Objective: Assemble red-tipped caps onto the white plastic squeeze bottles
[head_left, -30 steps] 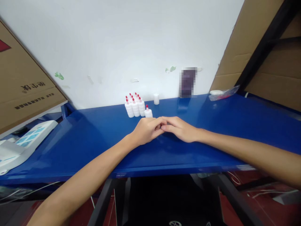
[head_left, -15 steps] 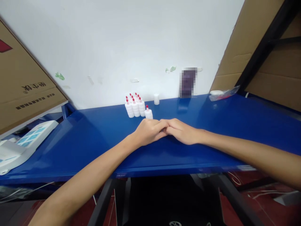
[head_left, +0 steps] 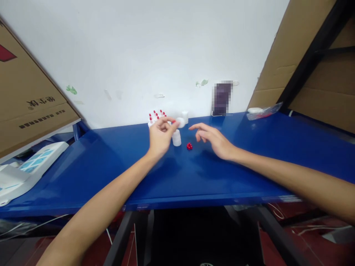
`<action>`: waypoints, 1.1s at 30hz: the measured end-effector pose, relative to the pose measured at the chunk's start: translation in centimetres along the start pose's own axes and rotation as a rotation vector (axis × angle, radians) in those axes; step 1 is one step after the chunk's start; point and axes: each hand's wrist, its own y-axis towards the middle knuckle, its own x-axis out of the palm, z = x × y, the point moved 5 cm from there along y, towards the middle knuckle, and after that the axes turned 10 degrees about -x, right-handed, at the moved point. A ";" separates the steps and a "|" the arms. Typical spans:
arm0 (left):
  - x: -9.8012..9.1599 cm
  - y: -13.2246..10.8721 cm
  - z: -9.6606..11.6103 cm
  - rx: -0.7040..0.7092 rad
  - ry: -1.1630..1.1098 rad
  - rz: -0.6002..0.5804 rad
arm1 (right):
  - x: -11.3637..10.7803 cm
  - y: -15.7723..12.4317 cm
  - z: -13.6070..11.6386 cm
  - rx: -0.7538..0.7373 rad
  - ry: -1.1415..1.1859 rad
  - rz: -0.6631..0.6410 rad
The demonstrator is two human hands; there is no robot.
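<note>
My left hand (head_left: 161, 136) pinches a white nozzle cap with a red tip (head_left: 181, 122) between thumb and fingers, tilted on its side. Below it, upright on the blue table (head_left: 111, 159), stands a small white bottle (head_left: 176, 139) with no cap on top. A little cluster of red tip caps (head_left: 189, 146) lies to the right of that bottle. My right hand (head_left: 216, 141) hovers above the table right of the red caps, fingers apart and holding nothing. Behind my left hand, partly hidden, is a group of white bottles with red tips (head_left: 151, 120).
A white cylindrical container (head_left: 185, 117) stands near the wall. Farther right, a dark pixelated object (head_left: 222, 98) leans there. A clear plastic bag (head_left: 264, 112) lies at the back right. On the left are a white and blue device (head_left: 36, 162) and a cardboard box (head_left: 33, 88).
My hands have parted from being together over the table. The nozzle cap has come off the single bottle into my left hand. The red tip caps now show.
</note>
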 end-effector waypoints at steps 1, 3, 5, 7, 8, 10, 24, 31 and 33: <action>-0.7 0.7 -0.6 -0.038 -0.026 0.060 | -0.4 0.2 0.3 0.011 -0.014 0.037; -1.6 1.7 -1.6 -0.094 -0.041 0.113 | -0.8 0.3 1.0 0.064 -0.024 0.055; -1.9 2.1 -2.3 -0.110 -0.019 0.103 | -0.8 0.2 1.5 0.110 -0.072 0.044; -1.4 2.2 -2.5 -0.100 0.017 0.048 | -0.8 0.2 1.7 0.111 -0.175 0.037; -1.1 2.2 -2.5 -0.091 0.030 0.015 | -0.7 0.2 1.7 0.097 -0.230 0.033; -0.3 2.0 -2.4 -0.076 0.047 -0.044 | -0.6 0.2 1.6 0.066 -0.304 0.026; -3.6 1.1 -0.6 0.190 0.639 0.022 | 0.4 3.3 4.2 -0.027 -0.469 -0.100; -7.0 2.2 -2.5 0.248 0.795 0.198 | -1.9 9.8 8.6 0.253 -0.585 -0.067; -7.5 2.4 -2.6 0.264 0.804 0.234 | -2.7 10.5 8.8 0.303 -0.619 0.031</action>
